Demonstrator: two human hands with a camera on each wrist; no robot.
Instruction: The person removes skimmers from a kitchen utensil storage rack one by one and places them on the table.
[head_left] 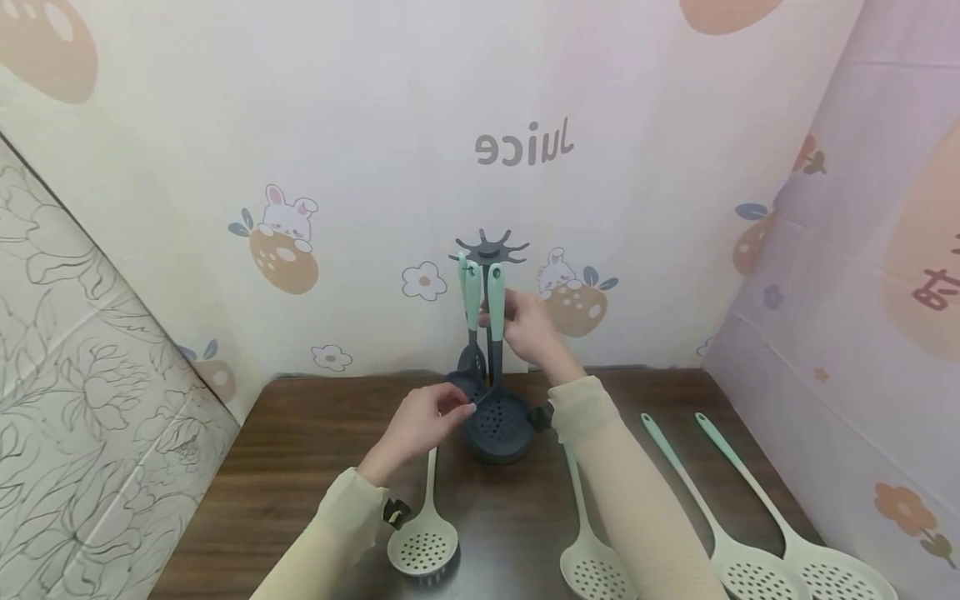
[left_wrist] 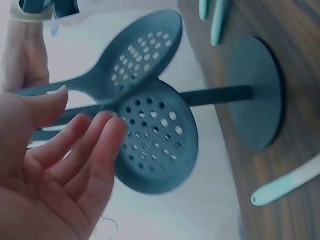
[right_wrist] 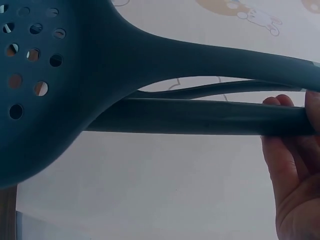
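In the head view a dark utensil stand (head_left: 489, 250) with a hooked top stands at the table's back. Several dark utensils with mint handles (head_left: 497, 300) hang from it, among them a round-holed skimmer (left_wrist: 157, 140) and a slotted spoon (left_wrist: 142, 55). My right hand (head_left: 529, 327) grips the stand's pole (right_wrist: 200, 117) below the hooks, partly hidden behind a mint handle. My left hand (head_left: 423, 421) is beside the hanging heads, its fingers loosely bent and apart from the thumb. The left thumb tip lies against or close to the slotted spoon's shaft; contact is unclear.
On the brown wooden table (head_left: 315, 442) lies a cream skimmer (head_left: 422, 546) at front left. Another cream skimmer (head_left: 596, 575) lies under the right forearm. Two larger cream strainers (head_left: 757, 575) are at the right. Printed cloth walls (head_left: 360, 150) close off the back and sides.
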